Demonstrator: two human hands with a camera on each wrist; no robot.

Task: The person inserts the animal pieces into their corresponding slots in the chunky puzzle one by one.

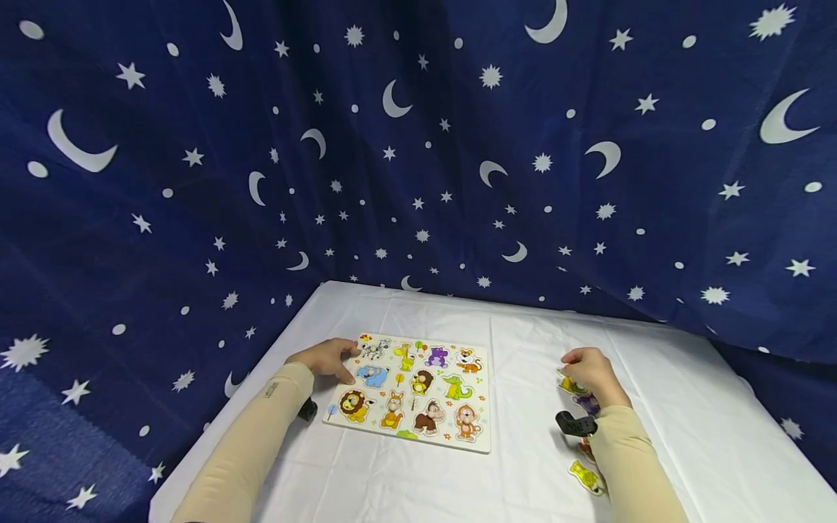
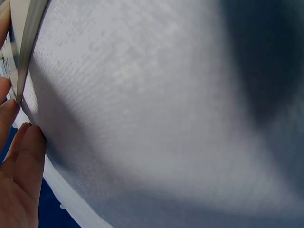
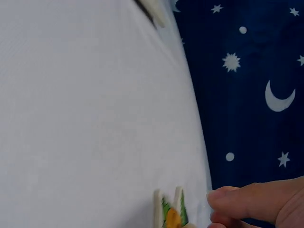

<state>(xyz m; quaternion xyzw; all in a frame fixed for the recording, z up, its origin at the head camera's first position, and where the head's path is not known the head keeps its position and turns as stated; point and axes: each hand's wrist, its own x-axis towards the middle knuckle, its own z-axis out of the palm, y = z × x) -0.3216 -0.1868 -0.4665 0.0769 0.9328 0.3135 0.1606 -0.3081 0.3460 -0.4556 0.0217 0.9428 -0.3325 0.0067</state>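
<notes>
A white animal puzzle board (image 1: pixel 408 445) lies flat on the left part of the table, showing a lion, an elephant, a giraffe and several other animals. At its left edge, my left hand (image 1: pixel 327 359) touches the board with thumb and fingers spread apart. The left wrist view catches these fingers (image 2: pixel 28 156) beside the board's edge (image 2: pixel 29 42). Off to the right, my right hand (image 1: pixel 591 374) pinches a green-and-yellow puzzle piece (image 1: pixel 571 385), seemingly the crocodile. Tilted up in the right wrist view, this piece is partly cut off by the frame, and the grasping fingertips are mostly hidden.
Near the right forearm lie a purple piece (image 1: pixel 586 403), a partly covered brownish piece (image 1: pixel 588 452) and a yellow giraffe piece (image 1: pixel 587 478). A white cloth covers the table (image 1: pixel 523 465). Behind and beside it hangs a dark blue curtain (image 1: pixel 458 211) with moons and stars.
</notes>
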